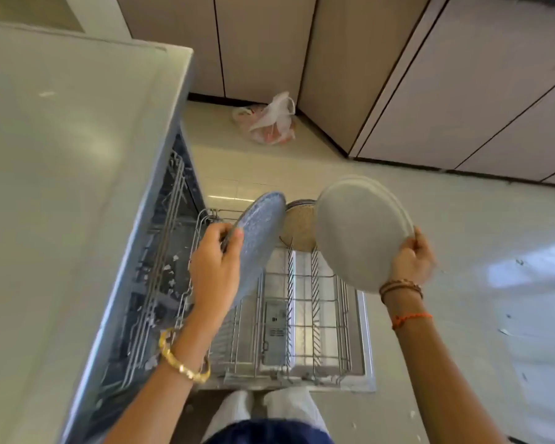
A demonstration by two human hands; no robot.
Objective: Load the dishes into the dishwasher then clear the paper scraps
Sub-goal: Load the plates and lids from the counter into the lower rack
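The dishwasher's lower rack (305, 354) is pulled out over the open door below me. My left hand (216, 261) grips the rim of a blue speckled plate (260, 238), held on edge above the rack's left side. My right hand (412, 259) holds two stacked grey plates (356, 235) by their rim, tilted above the rack's right side. A beige speckled plate (300, 227) stands upright in the rack's far tines, partly hidden between the held plates. Small white paper scraps (505, 331) lie on the floor to the right.
A pale countertop (61, 171) fills the left, above the open dishwasher cavity (160, 277), where white bits cling to the upper rack. A plastic bag (268, 121) lies on the floor by the far cabinets (462, 91). My legs stand just behind the door's near edge.
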